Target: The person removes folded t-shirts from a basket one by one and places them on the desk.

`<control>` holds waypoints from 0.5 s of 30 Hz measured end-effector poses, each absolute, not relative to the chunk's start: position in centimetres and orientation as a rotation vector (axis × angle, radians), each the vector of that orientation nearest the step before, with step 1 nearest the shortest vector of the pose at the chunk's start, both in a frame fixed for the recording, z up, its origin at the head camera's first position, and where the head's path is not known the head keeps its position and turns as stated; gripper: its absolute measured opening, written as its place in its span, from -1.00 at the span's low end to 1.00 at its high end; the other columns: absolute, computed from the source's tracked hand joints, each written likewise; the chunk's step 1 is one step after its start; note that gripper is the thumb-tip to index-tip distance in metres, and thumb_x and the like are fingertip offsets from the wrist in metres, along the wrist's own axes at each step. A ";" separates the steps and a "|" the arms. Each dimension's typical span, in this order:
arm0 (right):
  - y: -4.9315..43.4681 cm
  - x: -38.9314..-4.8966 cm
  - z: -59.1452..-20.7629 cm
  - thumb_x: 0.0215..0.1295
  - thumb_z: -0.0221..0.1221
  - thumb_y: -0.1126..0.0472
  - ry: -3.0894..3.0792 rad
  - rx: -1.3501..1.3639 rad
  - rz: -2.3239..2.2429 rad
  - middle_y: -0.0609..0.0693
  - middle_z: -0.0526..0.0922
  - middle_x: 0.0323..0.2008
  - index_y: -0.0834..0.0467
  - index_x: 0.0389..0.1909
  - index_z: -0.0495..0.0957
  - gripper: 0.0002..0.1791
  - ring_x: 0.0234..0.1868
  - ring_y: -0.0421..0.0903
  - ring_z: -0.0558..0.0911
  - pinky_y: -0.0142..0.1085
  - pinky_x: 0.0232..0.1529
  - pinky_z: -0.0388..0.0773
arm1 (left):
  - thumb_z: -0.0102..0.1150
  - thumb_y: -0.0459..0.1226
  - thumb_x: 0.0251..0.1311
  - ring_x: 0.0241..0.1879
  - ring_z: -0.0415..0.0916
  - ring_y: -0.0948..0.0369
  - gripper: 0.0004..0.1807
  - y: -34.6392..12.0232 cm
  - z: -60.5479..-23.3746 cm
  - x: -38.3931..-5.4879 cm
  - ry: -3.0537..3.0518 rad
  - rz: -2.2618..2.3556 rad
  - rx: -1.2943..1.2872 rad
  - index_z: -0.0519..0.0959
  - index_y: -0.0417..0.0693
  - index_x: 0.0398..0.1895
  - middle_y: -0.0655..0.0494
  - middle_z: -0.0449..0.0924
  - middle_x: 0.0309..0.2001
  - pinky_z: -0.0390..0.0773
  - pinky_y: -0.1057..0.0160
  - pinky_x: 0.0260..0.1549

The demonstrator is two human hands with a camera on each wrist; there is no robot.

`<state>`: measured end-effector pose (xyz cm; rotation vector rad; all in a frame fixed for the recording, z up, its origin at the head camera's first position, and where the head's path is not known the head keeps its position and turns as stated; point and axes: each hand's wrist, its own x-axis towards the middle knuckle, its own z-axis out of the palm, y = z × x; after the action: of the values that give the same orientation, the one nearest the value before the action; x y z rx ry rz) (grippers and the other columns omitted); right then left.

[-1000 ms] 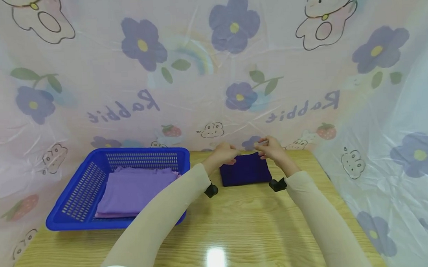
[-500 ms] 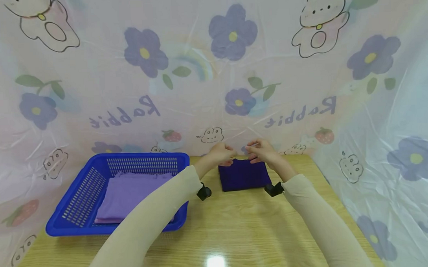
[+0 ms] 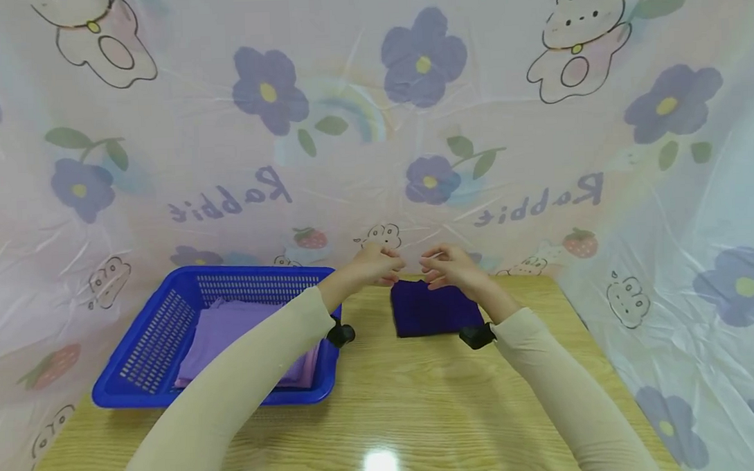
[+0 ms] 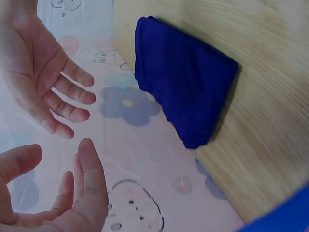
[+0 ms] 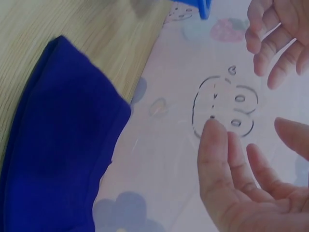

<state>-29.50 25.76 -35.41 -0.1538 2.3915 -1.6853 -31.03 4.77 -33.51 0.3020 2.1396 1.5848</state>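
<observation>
A folded dark blue cloth (image 3: 434, 310) lies flat near the table's back edge. Above its left back corner is my left hand (image 3: 375, 265), holding nothing, its fingers loosely bent. My right hand (image 3: 451, 267) hovers over the cloth's back edge, also holding nothing. In the left wrist view, a gap separates both hands from the blue cloth (image 4: 183, 82). The right wrist view shows the right hand's relaxed fingers (image 5: 213, 159) apart from the blue cloth (image 5: 63, 140).
Left on the table (image 3: 408, 401) stands a blue plastic basket (image 3: 130, 400) with folded purple and pink cloths (image 3: 231, 331) inside. A patterned curtain (image 3: 349, 139) hangs behind the table and along its right side.
Both hands have come off the blue cloth's back edge. The left hand has moved left toward the basket, and the right hand has moved slightly left. The cloth stays on the table.
</observation>
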 end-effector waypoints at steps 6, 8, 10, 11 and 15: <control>24.3 -29.8 -35.4 0.55 0.03 0.24 2.347 -0.200 -1.701 0.24 0.54 -0.10 0.49 0.24 0.28 -0.56 -0.31 -0.05 0.65 -0.04 -0.10 0.68 | 0.16 -0.27 0.39 -0.03 0.61 -0.05 -0.55 2.7 -32.9 -31.4 2.149 1.598 0.275 0.36 -0.31 0.23 -0.22 0.55 0.12 0.66 0.16 -0.07; 23.8 -29.9 -35.4 0.55 0.02 0.25 2.333 -0.194 -1.712 0.23 0.53 -0.11 0.48 0.23 0.29 -0.58 -0.30 -0.04 0.65 -0.05 -0.10 0.69 | 0.18 -0.26 0.38 -0.03 0.62 -0.05 -0.55 2.1 -32.8 -31.6 2.151 1.612 0.269 0.36 -0.31 0.22 -0.24 0.54 0.14 0.65 0.12 -0.03; 23.3 -30.0 -35.3 0.56 0.01 0.26 2.315 -0.181 -1.729 0.26 0.51 -0.10 0.47 0.23 0.30 -0.59 -0.29 -0.01 0.65 -0.06 -0.11 0.69 | 0.18 -0.27 0.38 -0.06 0.63 -0.04 -0.56 1.5 -32.6 -31.7 2.156 1.620 0.270 0.37 -0.32 0.20 -0.24 0.53 0.14 0.65 0.12 -0.03; 23.0 -30.0 -35.2 0.56 0.00 0.26 2.310 -0.181 -1.730 0.29 0.50 -0.09 0.47 0.23 0.30 -0.60 -0.29 0.00 0.65 -0.09 -0.12 0.69 | 0.19 -0.27 0.38 -0.08 0.64 -0.03 -0.57 1.2 -32.5 -31.8 2.158 1.621 0.263 0.38 -0.31 0.20 -0.24 0.54 0.13 0.65 0.12 -0.04; 21.9 -30.2 -34.8 0.57 -0.03 0.28 2.272 -0.176 -1.740 0.33 0.47 -0.06 0.47 0.24 0.29 -0.60 -0.28 0.02 0.64 -0.09 -0.12 0.69 | 0.15 -0.30 0.39 -0.19 0.64 0.05 -0.59 0.0 -32.0 -31.8 2.159 1.631 0.226 0.37 -0.33 0.20 -0.25 0.52 0.13 0.65 0.13 -0.05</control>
<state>-30.16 21.91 -34.76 -0.1760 2.2723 -1.7401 -31.81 -0.01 -31.97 0.2264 2.1594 1.6312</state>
